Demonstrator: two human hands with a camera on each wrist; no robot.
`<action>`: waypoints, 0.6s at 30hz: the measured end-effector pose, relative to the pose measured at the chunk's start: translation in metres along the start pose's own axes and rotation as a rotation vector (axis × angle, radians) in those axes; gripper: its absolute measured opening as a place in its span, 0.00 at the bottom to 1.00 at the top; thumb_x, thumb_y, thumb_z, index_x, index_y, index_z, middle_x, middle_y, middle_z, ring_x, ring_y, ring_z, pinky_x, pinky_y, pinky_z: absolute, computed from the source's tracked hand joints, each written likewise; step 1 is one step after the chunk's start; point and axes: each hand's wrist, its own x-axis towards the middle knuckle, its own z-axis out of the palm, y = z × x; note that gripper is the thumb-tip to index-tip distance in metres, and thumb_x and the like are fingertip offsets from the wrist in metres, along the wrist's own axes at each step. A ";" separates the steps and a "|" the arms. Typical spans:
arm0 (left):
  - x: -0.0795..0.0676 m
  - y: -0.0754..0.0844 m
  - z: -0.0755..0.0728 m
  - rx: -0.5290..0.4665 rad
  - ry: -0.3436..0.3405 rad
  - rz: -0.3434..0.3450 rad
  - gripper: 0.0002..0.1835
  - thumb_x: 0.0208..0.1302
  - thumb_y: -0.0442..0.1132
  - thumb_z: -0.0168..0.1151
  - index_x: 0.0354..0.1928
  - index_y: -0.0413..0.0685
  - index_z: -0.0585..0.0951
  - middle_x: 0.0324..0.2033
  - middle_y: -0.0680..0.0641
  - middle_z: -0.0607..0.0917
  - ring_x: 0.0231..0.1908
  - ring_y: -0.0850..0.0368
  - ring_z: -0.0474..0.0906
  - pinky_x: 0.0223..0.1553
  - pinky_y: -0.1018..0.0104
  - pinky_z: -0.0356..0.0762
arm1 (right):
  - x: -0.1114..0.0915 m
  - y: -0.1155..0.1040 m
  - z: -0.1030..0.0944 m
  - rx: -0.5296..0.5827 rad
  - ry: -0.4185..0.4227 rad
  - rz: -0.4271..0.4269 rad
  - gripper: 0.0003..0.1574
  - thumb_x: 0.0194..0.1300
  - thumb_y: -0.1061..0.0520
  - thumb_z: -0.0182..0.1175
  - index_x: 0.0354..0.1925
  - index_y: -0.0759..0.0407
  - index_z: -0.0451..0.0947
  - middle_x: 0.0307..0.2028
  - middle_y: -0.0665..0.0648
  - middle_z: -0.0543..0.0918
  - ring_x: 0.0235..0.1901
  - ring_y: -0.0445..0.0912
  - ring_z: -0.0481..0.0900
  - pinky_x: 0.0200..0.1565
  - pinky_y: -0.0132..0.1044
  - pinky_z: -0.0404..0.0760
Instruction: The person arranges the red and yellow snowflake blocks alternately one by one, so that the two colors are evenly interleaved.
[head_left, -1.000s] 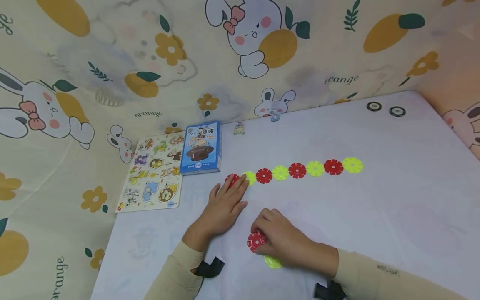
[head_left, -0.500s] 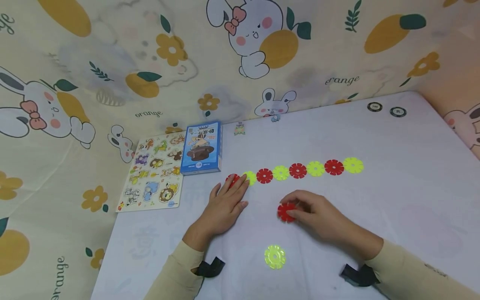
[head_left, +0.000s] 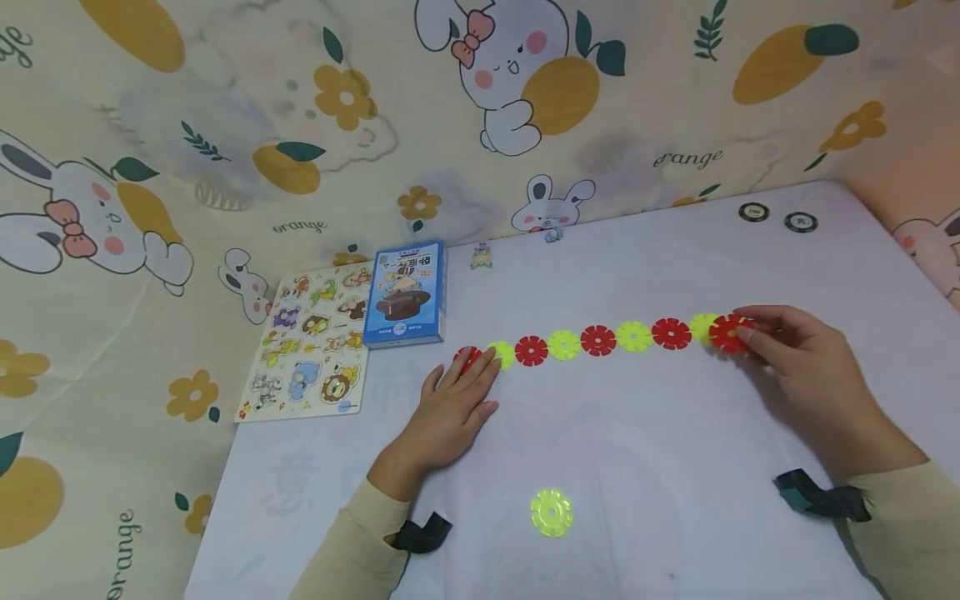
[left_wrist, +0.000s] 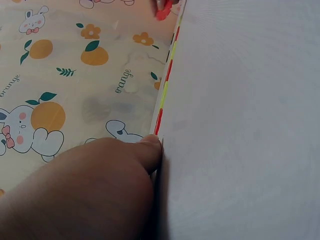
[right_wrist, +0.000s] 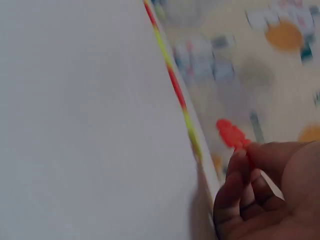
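Note:
A row of notched plastic discs, red and yellow-green in turn, crosses the white table. My left hand lies flat with straight fingertips on the row's left end, partly covering a red disc and a yellow-green disc. At the right end, my right hand pinches a red notched disc between thumb and fingers. In the head view that disc overlaps the last yellow-green disc; the right wrist view shows the held red disc raised off the table. A single yellow-green disc lies nearer the front.
A blue box stands beside an animal picture board at the left. Two small figures, one a green figurine, sit at the back edge. Two black-rimmed round chips lie at the back right.
My right hand has picked up the red disc from beside the loose yellow-green one and carried it right and away to the row's right end. The left hand has stayed in place.

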 end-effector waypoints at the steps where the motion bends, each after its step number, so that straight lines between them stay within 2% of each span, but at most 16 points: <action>1: 0.000 0.000 0.000 0.000 0.000 0.001 0.33 0.72 0.58 0.41 0.75 0.62 0.50 0.74 0.60 0.45 0.72 0.51 0.33 0.64 0.38 0.35 | 0.004 0.007 -0.006 -0.015 0.033 0.020 0.29 0.69 0.42 0.53 0.66 0.43 0.69 0.54 0.55 0.71 0.50 0.49 0.69 0.36 0.21 0.76; 4: 0.000 0.001 0.000 0.001 -0.001 0.001 0.34 0.72 0.58 0.41 0.75 0.62 0.50 0.74 0.60 0.46 0.72 0.51 0.34 0.64 0.38 0.35 | 0.013 0.023 -0.018 -0.066 0.108 0.069 0.30 0.69 0.42 0.53 0.67 0.41 0.67 0.56 0.57 0.70 0.51 0.50 0.68 0.36 0.19 0.75; 6: 0.000 0.001 -0.001 0.000 -0.004 0.000 0.34 0.72 0.58 0.42 0.75 0.62 0.50 0.74 0.59 0.46 0.72 0.51 0.34 0.65 0.38 0.35 | 0.017 0.027 -0.021 -0.127 0.135 0.073 0.31 0.69 0.42 0.52 0.69 0.41 0.65 0.57 0.58 0.70 0.52 0.53 0.67 0.34 0.18 0.74; 10: 0.000 0.001 -0.001 0.009 -0.003 0.001 0.34 0.72 0.58 0.41 0.75 0.62 0.50 0.74 0.60 0.46 0.72 0.51 0.33 0.65 0.38 0.35 | 0.014 0.022 -0.023 -0.220 0.115 0.035 0.33 0.70 0.45 0.54 0.70 0.46 0.63 0.57 0.63 0.69 0.51 0.58 0.67 0.29 0.18 0.72; 12: 0.000 0.001 0.000 0.009 -0.005 0.001 0.34 0.72 0.59 0.41 0.75 0.62 0.49 0.74 0.60 0.45 0.72 0.51 0.33 0.65 0.38 0.35 | 0.013 0.018 -0.024 -0.285 0.094 -0.023 0.33 0.70 0.49 0.56 0.69 0.52 0.64 0.58 0.67 0.67 0.52 0.62 0.67 0.34 0.29 0.79; 14: 0.000 0.001 -0.001 0.008 -0.008 -0.002 0.34 0.72 0.59 0.41 0.75 0.63 0.49 0.74 0.60 0.45 0.72 0.51 0.33 0.65 0.38 0.35 | 0.011 0.014 -0.026 -0.364 0.034 -0.080 0.36 0.68 0.49 0.58 0.70 0.56 0.63 0.62 0.69 0.63 0.58 0.66 0.63 0.41 0.47 0.81; 15: 0.000 0.001 -0.001 0.004 -0.011 -0.004 0.34 0.72 0.59 0.40 0.75 0.63 0.49 0.74 0.60 0.44 0.72 0.51 0.32 0.64 0.38 0.35 | 0.010 0.012 -0.026 -0.404 -0.010 -0.105 0.38 0.67 0.48 0.59 0.70 0.57 0.61 0.63 0.70 0.61 0.61 0.68 0.58 0.43 0.56 0.78; 17: 0.001 0.001 -0.001 -0.003 -0.013 -0.005 0.34 0.72 0.59 0.40 0.75 0.63 0.49 0.74 0.61 0.44 0.72 0.51 0.32 0.64 0.38 0.35 | 0.009 0.010 -0.029 -0.470 -0.107 -0.166 0.43 0.66 0.46 0.61 0.71 0.60 0.59 0.66 0.71 0.58 0.65 0.70 0.50 0.46 0.70 0.67; 18: 0.001 0.001 -0.001 -0.002 -0.013 -0.004 0.34 0.72 0.59 0.40 0.75 0.63 0.49 0.74 0.61 0.44 0.72 0.51 0.32 0.64 0.38 0.36 | 0.008 0.009 -0.030 -0.496 -0.156 -0.185 0.46 0.65 0.43 0.61 0.72 0.61 0.57 0.67 0.71 0.57 0.67 0.70 0.45 0.46 0.72 0.64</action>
